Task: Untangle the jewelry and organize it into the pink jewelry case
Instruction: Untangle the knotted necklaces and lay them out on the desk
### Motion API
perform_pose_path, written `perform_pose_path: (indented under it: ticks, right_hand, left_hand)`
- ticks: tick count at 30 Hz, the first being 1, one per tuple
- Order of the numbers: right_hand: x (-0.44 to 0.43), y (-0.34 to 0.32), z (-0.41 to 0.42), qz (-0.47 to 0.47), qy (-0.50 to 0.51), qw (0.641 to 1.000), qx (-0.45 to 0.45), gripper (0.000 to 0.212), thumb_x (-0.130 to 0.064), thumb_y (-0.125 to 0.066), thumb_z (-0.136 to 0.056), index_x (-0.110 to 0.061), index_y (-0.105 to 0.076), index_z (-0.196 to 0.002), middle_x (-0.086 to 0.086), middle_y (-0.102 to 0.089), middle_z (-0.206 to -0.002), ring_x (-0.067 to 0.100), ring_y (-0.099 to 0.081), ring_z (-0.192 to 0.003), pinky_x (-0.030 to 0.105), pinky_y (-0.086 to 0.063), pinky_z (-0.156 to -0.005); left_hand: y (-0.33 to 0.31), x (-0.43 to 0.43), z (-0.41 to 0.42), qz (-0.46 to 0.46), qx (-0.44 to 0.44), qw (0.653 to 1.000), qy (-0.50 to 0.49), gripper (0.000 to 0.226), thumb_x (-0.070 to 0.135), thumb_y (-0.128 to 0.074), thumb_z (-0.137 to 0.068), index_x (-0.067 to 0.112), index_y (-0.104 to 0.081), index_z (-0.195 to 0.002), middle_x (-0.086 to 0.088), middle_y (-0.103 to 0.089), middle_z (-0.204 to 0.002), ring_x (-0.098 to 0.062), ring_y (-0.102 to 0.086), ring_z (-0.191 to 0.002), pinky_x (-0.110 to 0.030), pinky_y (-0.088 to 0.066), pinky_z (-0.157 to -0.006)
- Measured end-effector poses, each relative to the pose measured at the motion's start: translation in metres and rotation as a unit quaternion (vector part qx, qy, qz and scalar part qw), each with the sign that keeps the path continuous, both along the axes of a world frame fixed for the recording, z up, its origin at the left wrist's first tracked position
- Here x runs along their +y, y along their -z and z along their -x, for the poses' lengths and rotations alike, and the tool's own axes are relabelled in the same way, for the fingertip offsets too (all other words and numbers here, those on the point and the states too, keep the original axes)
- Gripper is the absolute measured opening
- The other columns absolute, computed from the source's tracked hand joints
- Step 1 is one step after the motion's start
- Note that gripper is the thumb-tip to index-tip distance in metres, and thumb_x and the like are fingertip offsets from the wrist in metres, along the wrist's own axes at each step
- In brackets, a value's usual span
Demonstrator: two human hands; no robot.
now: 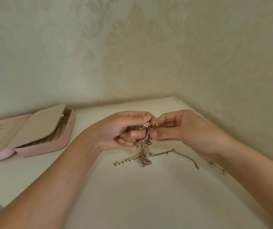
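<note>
Damask wallpaper backs a pale tabletop (132,195). Left hand (117,129) and right hand (178,128) both pinch a knot of fine chains (146,139), its tails trailing onto the surface. Light, limp and snag-prone, it is probably best held at single strands. The open pink jewelry case (50,146), padded inside, lies well left.

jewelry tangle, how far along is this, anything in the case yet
Early. Done: the pink jewelry case lies open at the left; no jewelry shows in it, though its flap hides part. In hand: the left hand and right hand both pinch the knotted chains, whose loose ends trail on the table. Left: separating every chain and placing each in the case.
</note>
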State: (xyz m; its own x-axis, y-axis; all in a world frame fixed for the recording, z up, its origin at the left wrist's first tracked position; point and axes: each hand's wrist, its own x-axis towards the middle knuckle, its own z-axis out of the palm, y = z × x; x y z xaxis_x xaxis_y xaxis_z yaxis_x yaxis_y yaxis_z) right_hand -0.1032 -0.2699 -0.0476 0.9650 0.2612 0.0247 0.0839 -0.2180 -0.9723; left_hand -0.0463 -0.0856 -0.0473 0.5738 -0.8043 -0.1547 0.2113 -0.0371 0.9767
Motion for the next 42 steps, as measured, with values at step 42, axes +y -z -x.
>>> perform_pose_path:
  ticks: [42]
  right_hand:
    - [-0.007, -0.005, -0.009, -0.373, 0.01, 0.924, 0.078, 0.016, -0.016, -0.064, -0.071, -0.008, -0.066, -0.084, 0.01, -0.064, -0.089, 0.021, -0.061, -0.086, 0.034, -0.054, -0.085]
  left_hand:
    - [0.0, 0.007, -0.007, 0.161, -0.061, 0.984, -0.043, 0.05, 0.027, -0.092, -0.053, 0.023, -0.043, -0.059, 0.005, -0.06, -0.076, -0.003, -0.038, -0.054, -0.011, -0.036, -0.043]
